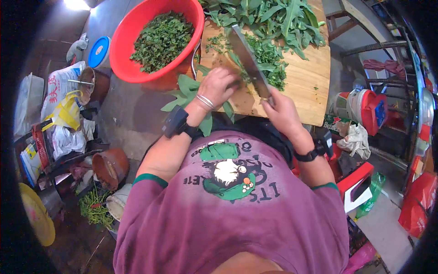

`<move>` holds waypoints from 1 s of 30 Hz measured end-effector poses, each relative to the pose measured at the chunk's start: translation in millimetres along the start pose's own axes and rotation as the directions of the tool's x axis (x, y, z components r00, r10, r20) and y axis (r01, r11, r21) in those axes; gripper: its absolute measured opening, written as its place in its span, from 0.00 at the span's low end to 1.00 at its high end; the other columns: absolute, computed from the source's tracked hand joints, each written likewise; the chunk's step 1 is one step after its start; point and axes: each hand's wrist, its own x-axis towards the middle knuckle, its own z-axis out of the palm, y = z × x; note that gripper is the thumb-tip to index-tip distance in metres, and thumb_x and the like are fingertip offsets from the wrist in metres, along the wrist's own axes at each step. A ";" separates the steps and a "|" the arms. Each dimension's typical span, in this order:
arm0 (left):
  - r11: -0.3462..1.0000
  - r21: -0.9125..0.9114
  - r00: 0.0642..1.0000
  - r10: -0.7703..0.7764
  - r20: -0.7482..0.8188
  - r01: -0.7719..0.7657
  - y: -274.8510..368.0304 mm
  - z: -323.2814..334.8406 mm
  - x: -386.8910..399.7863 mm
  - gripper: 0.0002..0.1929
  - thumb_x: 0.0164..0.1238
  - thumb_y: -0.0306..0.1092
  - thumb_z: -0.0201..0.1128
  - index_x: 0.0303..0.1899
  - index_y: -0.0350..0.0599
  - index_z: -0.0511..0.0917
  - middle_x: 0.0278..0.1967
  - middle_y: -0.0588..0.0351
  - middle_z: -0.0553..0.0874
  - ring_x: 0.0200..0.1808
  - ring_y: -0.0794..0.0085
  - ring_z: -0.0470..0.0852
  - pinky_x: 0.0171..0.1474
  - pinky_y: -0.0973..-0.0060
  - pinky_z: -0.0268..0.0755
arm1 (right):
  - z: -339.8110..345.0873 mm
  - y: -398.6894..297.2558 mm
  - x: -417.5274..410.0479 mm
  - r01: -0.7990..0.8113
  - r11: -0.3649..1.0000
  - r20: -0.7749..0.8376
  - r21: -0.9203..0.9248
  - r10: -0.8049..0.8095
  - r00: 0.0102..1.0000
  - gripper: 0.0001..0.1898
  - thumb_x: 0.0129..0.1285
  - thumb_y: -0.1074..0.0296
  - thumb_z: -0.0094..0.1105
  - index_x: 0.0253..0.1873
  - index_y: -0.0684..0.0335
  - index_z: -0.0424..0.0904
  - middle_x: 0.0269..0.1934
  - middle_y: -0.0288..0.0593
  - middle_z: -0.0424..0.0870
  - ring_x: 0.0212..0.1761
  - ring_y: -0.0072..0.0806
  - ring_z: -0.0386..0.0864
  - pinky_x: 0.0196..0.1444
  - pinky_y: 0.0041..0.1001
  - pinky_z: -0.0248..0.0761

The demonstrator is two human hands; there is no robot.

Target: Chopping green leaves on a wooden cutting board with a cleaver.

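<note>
My right hand grips the handle of a broad-bladed kitchen knife, its blade pointing up and away over the wooden cutting board. Left of the blade, my left hand is over the board's left edge, fingers curled and partly blurred. Long green leaves stick out beneath that hand and wrist; whether the fingers grip them is unclear. Chopped greens lie under and right of the blade. A heap of whole leafy greens covers the far part of the board.
A red plastic basin with chopped greens stands left of the board. Beyond it are a blue-lidded tub and a printed sack. To the right are a wooden frame, a bucket and a green plastic bottle.
</note>
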 end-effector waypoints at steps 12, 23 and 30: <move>0.964 -0.233 0.948 -0.191 -0.256 0.131 0.9 -1.8 -2.5 0.14 0.57 0.26 0.67 0.46 0.42 0.83 0.42 0.49 0.86 0.45 0.57 0.84 0.51 0.66 0.76 | -2.2 28.4 -53.1 -0.395 0.588 0.021 0.706 0.540 0.841 0.09 0.69 0.73 0.57 0.52 0.65 0.74 0.22 0.33 0.74 0.16 0.17 0.70 0.18 0.19 0.64; 0.910 -0.243 0.942 0.323 -0.095 -0.337 49.8 39.0 14.8 0.18 0.54 0.27 0.66 0.50 0.46 0.79 0.46 0.52 0.82 0.46 0.58 0.82 0.49 0.65 0.78 | -6.8 32.4 -34.2 -0.276 0.722 -0.083 0.635 0.419 0.904 0.10 0.67 0.73 0.58 0.52 0.64 0.75 0.24 0.32 0.74 0.17 0.16 0.70 0.19 0.20 0.65; 0.929 -0.165 0.941 0.316 -0.117 -0.333 33.0 40.3 40.2 0.18 0.54 0.27 0.66 0.49 0.45 0.79 0.44 0.51 0.81 0.47 0.57 0.81 0.49 0.65 0.77 | -23.7 44.7 -56.2 -0.266 0.619 -0.136 0.739 0.523 0.841 0.11 0.68 0.73 0.57 0.54 0.64 0.74 0.24 0.32 0.74 0.17 0.16 0.70 0.19 0.19 0.64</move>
